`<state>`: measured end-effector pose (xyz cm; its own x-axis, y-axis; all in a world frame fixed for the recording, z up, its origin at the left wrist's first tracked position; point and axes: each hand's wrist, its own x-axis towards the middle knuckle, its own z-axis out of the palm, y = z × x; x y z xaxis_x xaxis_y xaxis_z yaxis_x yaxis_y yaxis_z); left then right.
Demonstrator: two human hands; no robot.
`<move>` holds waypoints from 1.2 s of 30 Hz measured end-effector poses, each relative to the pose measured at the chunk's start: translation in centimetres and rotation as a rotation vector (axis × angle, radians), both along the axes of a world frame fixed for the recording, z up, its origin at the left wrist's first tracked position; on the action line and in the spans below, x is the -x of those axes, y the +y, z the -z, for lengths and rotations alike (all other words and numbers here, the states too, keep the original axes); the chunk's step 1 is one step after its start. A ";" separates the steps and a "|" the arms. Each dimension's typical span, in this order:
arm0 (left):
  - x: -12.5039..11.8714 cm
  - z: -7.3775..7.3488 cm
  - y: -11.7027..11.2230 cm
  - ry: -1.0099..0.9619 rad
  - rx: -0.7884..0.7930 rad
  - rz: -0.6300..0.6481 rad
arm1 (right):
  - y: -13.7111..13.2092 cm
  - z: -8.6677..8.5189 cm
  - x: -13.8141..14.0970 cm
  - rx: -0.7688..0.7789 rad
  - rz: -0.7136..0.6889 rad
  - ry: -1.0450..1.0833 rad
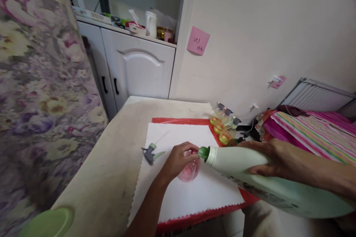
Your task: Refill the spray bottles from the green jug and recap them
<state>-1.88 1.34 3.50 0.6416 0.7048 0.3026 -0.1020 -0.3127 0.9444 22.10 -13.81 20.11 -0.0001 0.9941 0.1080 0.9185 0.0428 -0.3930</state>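
Observation:
My left hand (178,161) is closed round a small clear pink bottle (190,170) standing on a white cloth (180,137). My right hand (265,157) grips a large pale green jug (264,177), tilted on its side. The jug's green spout (204,153) sits right at the top of the pink bottle. A grey and green spray trigger head (151,153) lies loose on the cloth to the left of my left hand.
Three yellow spray bottles (224,126) stand against the wall behind the cloth. A red mat (178,120) lies under the cloth on a beige table (111,166). Striped fabric (311,129) is piled at right. A green lid (47,224) sits at the table's near left corner.

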 end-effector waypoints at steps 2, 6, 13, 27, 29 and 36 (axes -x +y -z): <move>0.0 0.0 -0.1 0.006 -0.002 -0.008 | -0.4 0.5 -0.1 0.250 -0.074 -0.053; -0.1 0.2 -0.3 0.027 -0.030 -0.044 | -1.1 2.5 -1.0 0.285 -0.071 0.022; -0.1 0.4 -0.8 0.045 -0.041 -0.111 | -2.3 6.1 -2.2 0.127 -0.043 0.227; 0.1 1.1 -1.0 0.078 -0.060 -0.166 | 4.5 10.0 -1.1 -0.479 0.283 0.716; 0.1 1.2 -1.0 0.067 -0.063 -0.165 | 7.5 11.8 -0.4 -0.556 0.281 0.787; 0.4 2.1 -0.7 0.077 -0.070 -0.132 | 15.8 16.9 1.7 -0.605 0.229 0.937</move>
